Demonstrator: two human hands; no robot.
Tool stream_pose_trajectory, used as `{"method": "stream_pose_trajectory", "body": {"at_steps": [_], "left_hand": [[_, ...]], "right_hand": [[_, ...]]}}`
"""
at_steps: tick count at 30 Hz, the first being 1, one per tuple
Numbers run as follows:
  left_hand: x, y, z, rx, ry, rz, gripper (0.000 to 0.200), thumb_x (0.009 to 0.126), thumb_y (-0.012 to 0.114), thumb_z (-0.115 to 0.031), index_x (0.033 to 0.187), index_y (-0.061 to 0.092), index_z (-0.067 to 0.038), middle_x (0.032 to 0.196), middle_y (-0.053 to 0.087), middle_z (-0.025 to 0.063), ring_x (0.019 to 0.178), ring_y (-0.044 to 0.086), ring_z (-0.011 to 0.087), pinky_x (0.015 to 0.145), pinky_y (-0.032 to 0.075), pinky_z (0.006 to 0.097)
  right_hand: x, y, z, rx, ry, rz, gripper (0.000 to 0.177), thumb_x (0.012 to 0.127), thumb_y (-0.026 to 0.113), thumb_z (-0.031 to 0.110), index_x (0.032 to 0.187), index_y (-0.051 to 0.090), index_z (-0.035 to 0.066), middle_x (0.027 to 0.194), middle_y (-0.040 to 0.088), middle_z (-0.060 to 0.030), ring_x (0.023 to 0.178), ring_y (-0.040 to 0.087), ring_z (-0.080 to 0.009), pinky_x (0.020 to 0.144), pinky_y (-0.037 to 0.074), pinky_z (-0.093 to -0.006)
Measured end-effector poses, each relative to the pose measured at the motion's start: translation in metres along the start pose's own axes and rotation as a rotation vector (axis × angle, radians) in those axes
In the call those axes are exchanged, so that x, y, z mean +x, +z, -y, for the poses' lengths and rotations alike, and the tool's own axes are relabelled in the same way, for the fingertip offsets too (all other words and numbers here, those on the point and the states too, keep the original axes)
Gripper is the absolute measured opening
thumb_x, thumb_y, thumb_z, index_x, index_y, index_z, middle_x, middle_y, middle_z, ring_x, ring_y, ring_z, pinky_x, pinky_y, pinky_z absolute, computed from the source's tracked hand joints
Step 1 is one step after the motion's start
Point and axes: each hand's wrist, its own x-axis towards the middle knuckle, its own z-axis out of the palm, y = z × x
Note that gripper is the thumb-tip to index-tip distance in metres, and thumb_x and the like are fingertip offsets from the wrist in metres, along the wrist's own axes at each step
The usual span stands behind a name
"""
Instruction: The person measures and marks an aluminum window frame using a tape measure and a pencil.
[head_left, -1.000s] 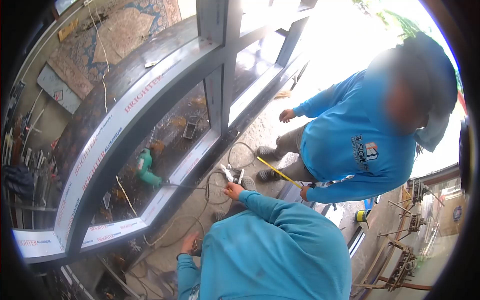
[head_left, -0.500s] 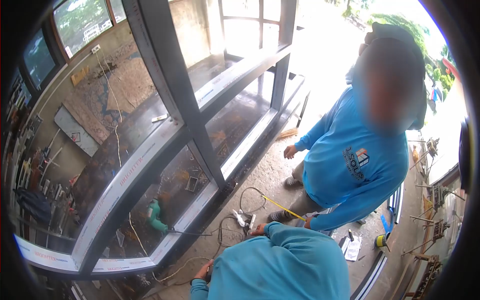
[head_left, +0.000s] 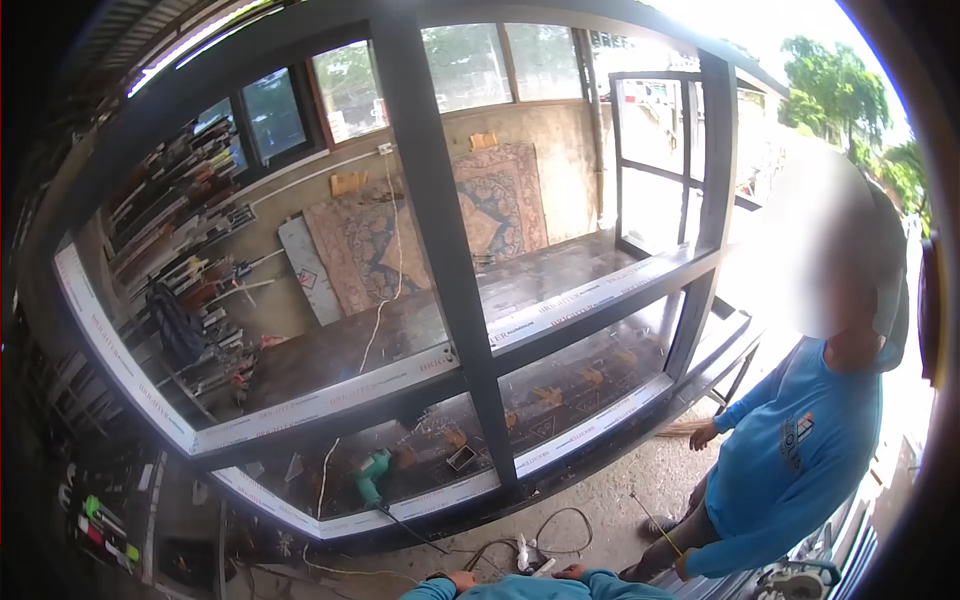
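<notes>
Back wall: beige, far ahead of both grips, with windows above and a patterned rug against it.
Left grip: partly cut off by the bottom edge; I cannot tell whether the fingers are apart, together or clamped on anything.
Right grip: just right of the left one, its finger state equally unclear.
White item: between the grips and slightly ahead, nearer the right one; contact cannot be made out.
Dark cable: loosely looped on the floor, just ahead of the right grip.
Snag risk: a shoe or sleeve could catch, since the loops lie slack beside where people stand.
Green tool: ahead and left of the left grip, resting on the dark surface.
Pull risk: a tug on the lead trailing from it over the lower bar might knock it against that bar.
Frame: tall, dark, partly covered in printed film; its bars stand between both grips and the tool, leaving reach only through the gaps.
Co-worker: ahead and right of the right grip, holding a yellow tape; such closeness could cause a bump.
Stacked lengths: far ahead and left of the left grip.
</notes>
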Motion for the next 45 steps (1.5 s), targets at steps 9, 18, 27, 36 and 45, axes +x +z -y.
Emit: {"method": "stream_pose_trajectory", "body": {"at_steps": [9,18,27,36,45], "left_hand": [[0.016,0.005,-0.017,-0.117,0.04,0.027,0.084,0.079,0.054,-0.067,0.12,0.063,0.005,0.127,0.06,0.027,0.117,0.057,0.0393,0.099,0.042,0.0483],[0.007,0.012,0.001,0.024,0.093,-0.054,0.072,0.083,0.054,-0.058,0.117,0.065,0.005,0.124,0.061,0.0272,0.115,0.059,0.0391,0.097,0.042,0.0497],[-0.016,0.049,0.11,-0.35,0.103,-0.037,0.077,0.085,0.052,-0.066,0.122,0.064,0.001,0.122,0.065,0.0216,0.114,0.061,0.0336,0.094,0.046,0.0439],[-0.138,0.059,0.157,-0.611,0.006,-0.034,0.073,0.082,0.062,-0.061,0.12,0.066,0.0,0.118,0.067,0.0215,0.108,0.063,0.0304,0.092,0.049,0.0423],[-0.12,0.085,0.218,-0.412,-0.048,-0.011,0.071,0.081,0.064,-0.058,0.123,0.064,0.0,0.119,0.065,0.0223,0.11,0.062,0.0337,0.094,0.048,0.0443]], "right_hand": [[-0.031,-0.099,0.031,-0.052,-0.052,-0.078,0.071,0.075,0.07,0.061,0.119,0.069,0.006,0.115,0.07,-0.0148,0.109,0.065,-0.0269,0.098,0.047,-0.0361],[-0.037,-0.082,0.041,-0.113,-0.084,-0.067,0.061,0.081,0.067,0.054,0.119,0.069,0.007,0.118,0.068,-0.0158,0.11,0.064,-0.0282,0.098,0.047,-0.0375],[0.023,0.031,0.029,-0.337,-0.141,-0.016,0.048,0.086,0.064,0.044,0.119,0.069,0.009,0.116,0.068,-0.0173,0.11,0.064,-0.0327,0.098,0.047,-0.0409],[-0.163,0.068,0.37,-0.602,-1.013,0.109,0.034,0.095,0.059,0.037,0.115,0.057,0.009,0.102,0.068,-0.0185,0.094,0.065,-0.0396,0.081,0.052,-0.0476],[-0.498,0.16,0.638,-1.491,-1.929,-0.005,0.038,0.086,0.063,0.037,0.107,0.069,0.006,0.1,0.072,-0.0165,0.098,0.068,-0.0353,0.085,0.055,-0.0461]]}}
